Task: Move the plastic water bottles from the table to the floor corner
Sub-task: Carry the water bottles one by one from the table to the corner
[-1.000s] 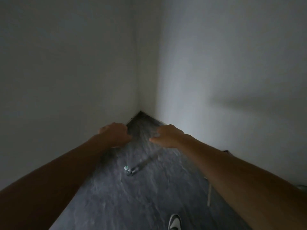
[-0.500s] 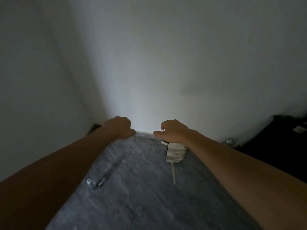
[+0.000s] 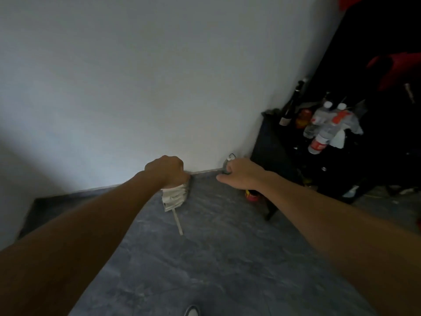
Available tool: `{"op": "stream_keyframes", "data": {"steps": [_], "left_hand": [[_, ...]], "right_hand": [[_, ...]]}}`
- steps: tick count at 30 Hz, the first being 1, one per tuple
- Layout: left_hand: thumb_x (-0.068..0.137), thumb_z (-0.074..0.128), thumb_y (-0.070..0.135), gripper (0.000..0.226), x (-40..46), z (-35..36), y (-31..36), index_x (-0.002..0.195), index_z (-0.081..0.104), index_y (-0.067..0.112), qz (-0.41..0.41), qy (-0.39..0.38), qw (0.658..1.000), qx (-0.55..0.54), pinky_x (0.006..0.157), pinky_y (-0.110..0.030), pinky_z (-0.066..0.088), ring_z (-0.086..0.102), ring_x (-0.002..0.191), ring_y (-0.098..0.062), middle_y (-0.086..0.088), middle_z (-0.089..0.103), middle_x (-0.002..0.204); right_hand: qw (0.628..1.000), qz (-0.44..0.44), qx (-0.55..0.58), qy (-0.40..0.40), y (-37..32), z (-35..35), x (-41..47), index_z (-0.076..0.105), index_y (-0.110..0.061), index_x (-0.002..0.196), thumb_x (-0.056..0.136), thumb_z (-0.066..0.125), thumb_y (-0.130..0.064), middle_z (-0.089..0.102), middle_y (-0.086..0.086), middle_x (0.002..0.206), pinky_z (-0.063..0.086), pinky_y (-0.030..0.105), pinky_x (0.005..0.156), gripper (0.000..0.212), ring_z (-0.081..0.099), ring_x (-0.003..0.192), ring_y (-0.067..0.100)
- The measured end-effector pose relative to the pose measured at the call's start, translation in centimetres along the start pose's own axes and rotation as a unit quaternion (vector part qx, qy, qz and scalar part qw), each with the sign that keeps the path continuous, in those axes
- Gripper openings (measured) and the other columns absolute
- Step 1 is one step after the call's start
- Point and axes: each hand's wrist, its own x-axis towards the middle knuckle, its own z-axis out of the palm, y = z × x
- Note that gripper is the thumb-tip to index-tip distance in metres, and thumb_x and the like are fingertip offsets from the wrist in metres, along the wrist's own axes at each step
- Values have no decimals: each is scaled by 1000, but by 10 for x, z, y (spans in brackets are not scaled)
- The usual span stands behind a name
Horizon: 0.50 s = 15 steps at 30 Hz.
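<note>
- Currently both arms out in front, over the grey floor (image 3: 227, 258), facing the white wall (image 3: 136, 87).
- Left hand (image 3: 167, 171): fingers curled into a loose fist, nothing visibly in it. Overlaps a pale folded bundle (image 3: 174, 198) that lies on the floor at the wall base; can't tell whether it touches it. A thin pale strip (image 3: 178, 222) runs from the bundle toward me.
- Right hand (image 3: 241, 173): fingers curled, thumb out to the side, holding nothing I can make out. A small grey object (image 3: 229, 159) sits at the wall base just behind the knuckles; too blurred to identify.
- Plastic water bottles (image 3: 323, 126): clear, red labels, white caps, clustered on the dark table (image 3: 271, 142) to the right, against the wall. Well apart from both hands.
- Dark glass bottle (image 3: 290, 108) stands upright beside them on the same table.
- Small red item (image 3: 251, 196) on the floor near the table leg, partly hidden by my right forearm.
- Shoe tip (image 3: 192, 311) at bottom edge.
</note>
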Motion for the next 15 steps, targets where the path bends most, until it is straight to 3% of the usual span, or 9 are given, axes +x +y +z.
{"op": "stream_keyframes", "data": {"steps": [2,4,7,15], "left_hand": [[83,56,44,32,21,2,36,102,64,20,28,-8,1000,6,76,-31,43,57,94,-23,-3,65,106],[83,56,45,36,44,4,70,106,65,19,53,-17,998,14,77,-31,44,58,94,-24,-4,65,107],[83,54,45,39,81,8,120,105,67,15,94,-24,995,28,81,-33,49,60,95,-26,-7,66,107],[84,55,44,34,159,24,244,98,65,15,179,-64,980,53,79,-33,48,58,94,-27,-8,64,105]], "right_hand": [[999,28,15,9,37,-14,-8,32,-25,63,90,50,-54,38,-4,67,29,29,51,43,41,59,11],[998,53,21,13,72,-29,-14,44,-20,70,91,51,-52,46,-2,72,36,29,54,39,47,64,14],[995,89,36,18,121,-49,-17,58,-6,105,93,50,-51,61,10,102,48,36,73,47,60,90,25],[979,178,88,45,244,-76,-18,59,-1,108,92,51,-49,63,20,106,47,36,73,52,63,93,33]]}}
